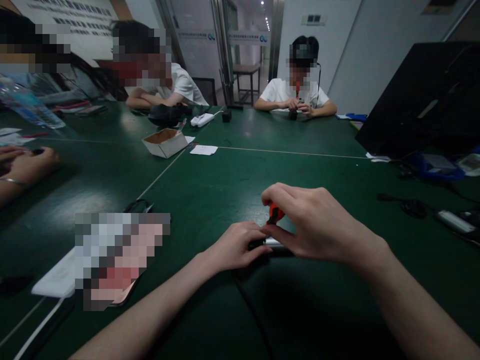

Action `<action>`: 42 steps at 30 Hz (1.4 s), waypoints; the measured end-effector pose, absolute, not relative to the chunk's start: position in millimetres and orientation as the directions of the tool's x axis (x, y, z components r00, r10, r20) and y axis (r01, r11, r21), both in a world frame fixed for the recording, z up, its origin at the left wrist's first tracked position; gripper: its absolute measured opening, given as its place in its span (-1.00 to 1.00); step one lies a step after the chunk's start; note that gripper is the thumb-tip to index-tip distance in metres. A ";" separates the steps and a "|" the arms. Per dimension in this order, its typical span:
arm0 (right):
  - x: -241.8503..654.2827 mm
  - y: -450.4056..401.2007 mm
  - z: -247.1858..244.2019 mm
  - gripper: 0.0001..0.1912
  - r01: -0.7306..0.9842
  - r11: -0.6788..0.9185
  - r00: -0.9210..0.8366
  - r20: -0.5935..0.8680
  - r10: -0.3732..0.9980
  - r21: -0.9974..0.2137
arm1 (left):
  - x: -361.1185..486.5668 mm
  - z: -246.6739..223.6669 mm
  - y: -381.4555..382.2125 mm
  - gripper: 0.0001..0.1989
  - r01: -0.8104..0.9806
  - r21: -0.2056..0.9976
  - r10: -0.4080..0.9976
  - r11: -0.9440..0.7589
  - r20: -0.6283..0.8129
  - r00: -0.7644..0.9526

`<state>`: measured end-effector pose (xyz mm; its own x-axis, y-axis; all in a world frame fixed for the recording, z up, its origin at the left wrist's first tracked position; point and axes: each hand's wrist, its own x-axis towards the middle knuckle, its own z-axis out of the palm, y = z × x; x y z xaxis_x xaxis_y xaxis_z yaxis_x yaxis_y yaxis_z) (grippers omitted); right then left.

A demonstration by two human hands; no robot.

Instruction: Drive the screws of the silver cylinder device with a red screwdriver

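Observation:
My right hand [318, 220] is closed round the handle of an orange and black screwdriver [276, 213], held upright with its lower end hidden behind my fingers. Beneath it lies a silver and black cylinder-like device [275, 243] on the green table, and its exact kind cannot be made out. My left hand [237, 246] grips the device's black end between thumb and fingers. Both hands are close together, and the right one hides part of the device. A dark cable [249, 300] runs from near the device toward the table's front edge.
To the left lie a pixelated phone-like item [127, 265] and a white power strip [56, 277]. Farther back are an open cardboard box [165, 145] and a white paper [203, 149]. A black monitor [420, 100] and cables stand right. Several people sit around the table [300, 170].

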<state>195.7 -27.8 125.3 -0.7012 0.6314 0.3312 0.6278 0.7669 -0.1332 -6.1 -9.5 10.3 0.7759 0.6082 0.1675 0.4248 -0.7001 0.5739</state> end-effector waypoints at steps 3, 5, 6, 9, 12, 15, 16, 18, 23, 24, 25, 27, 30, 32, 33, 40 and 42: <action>196.8 -28.9 125.3 -0.73 0.580 0.778 -0.716 0.305 0.628 -0.241 | -5.8 11.0 -9.0 -0.78 0.401 0.600 0.595 -0.692 0.159 0.788; 197.5 -29.3 124.7 -0.74 0.567 0.776 -0.720 0.292 0.630 -0.276 | -5.5 12.2 -9.1 -0.78 0.405 0.608 0.597 -0.683 0.145 0.789; 197.7 -29.3 124.3 -0.75 0.566 0.775 -0.719 0.291 0.631 -0.282 | -5.4 12.6 -9.2 -0.78 0.410 0.608 0.600 -0.680 0.140 0.788; 197.4 -28.5 123.5 -0.77 0.588 0.769 -0.708 0.299 0.640 -0.251 | -5.1 12.7 -9.4 -0.78 0.413 0.601 0.601 -0.684 0.144 0.786; 196.4 -27.5 124.0 -0.79 0.620 0.759 -0.696 0.307 0.649 -0.200 | -5.4 11.0 -9.5 -0.78 0.416 0.584 0.601 -0.697 0.158 0.784; 195.3 -27.4 124.7 -0.79 0.646 0.752 -0.692 0.314 0.650 -0.133 | -6.1 10.4 -10.0 -0.78 0.439 0.559 0.610 -0.704 0.160 0.776; 195.0 -27.5 124.7 -0.78 0.652 0.750 -0.693 0.314 0.649 -0.110 | -6.3 10.7 -10.3 -0.79 0.446 0.553 0.615 -0.704 0.160 0.772; 194.4 -27.6 124.0 -0.76 0.658 0.749 -0.696 0.314 0.646 -0.082 | -6.5 11.5 -10.8 -0.79 0.460 0.549 0.624 -0.698 0.150 0.767; 194.2 -26.9 121.6 -0.74 0.650 0.745 -0.686 0.306 0.660 -0.149 | -7.0 10.9 -10.0 -0.80 0.455 0.558 0.624 -0.694 0.150 0.767; 194.4 -26.7 121.5 -0.74 0.645 0.745 -0.684 0.306 0.662 -0.169 | -7.2 10.2 -9.7 -0.80 0.444 0.559 0.618 -0.700 0.164 0.769; 194.6 -26.6 121.5 -0.74 0.637 0.748 -0.685 0.307 0.661 -0.187 | -7.3 9.5 -9.4 -0.80 0.433 0.559 0.612 -0.707 0.177 0.770; 195.0 -26.6 121.9 -0.74 0.618 0.757 -0.691 0.312 0.652 -0.213 | -7.3 8.6 -9.2 -0.80 0.419 0.556 0.603 -0.717 0.195 0.773; 195.6 -27.0 123.3 -0.74 0.591 0.770 -0.702 0.317 0.638 -0.241 | -6.7 8.7 -9.5 -0.81 0.421 0.551 0.606 -0.721 0.205 0.768; 196.1 -27.2 124.2 -0.74 0.581 0.774 -0.706 0.319 0.633 -0.251 | -6.2 9.8 -9.7 -0.81 0.421 0.551 0.605 -0.721 0.203 0.770; 196.5 -27.2 124.5 -0.73 0.578 0.775 -0.708 0.317 0.632 -0.255 | -6.1 10.4 -9.8 -0.81 0.417 0.555 0.602 -0.720 0.200 0.773; 196.7 -26.7 122.8 -0.70 0.589 0.760 -0.696 0.305 0.650 -0.277 | -6.1 13.6 -9.3 -0.79 0.421 0.583 0.597 -0.695 0.143 0.789; 195.9 -26.6 122.5 -0.70 0.608 0.757 -0.687 0.318 0.653 -0.241 | -6.1 13.2 -9.4 -0.80 0.422 0.575 0.596 -0.701 0.147 0.789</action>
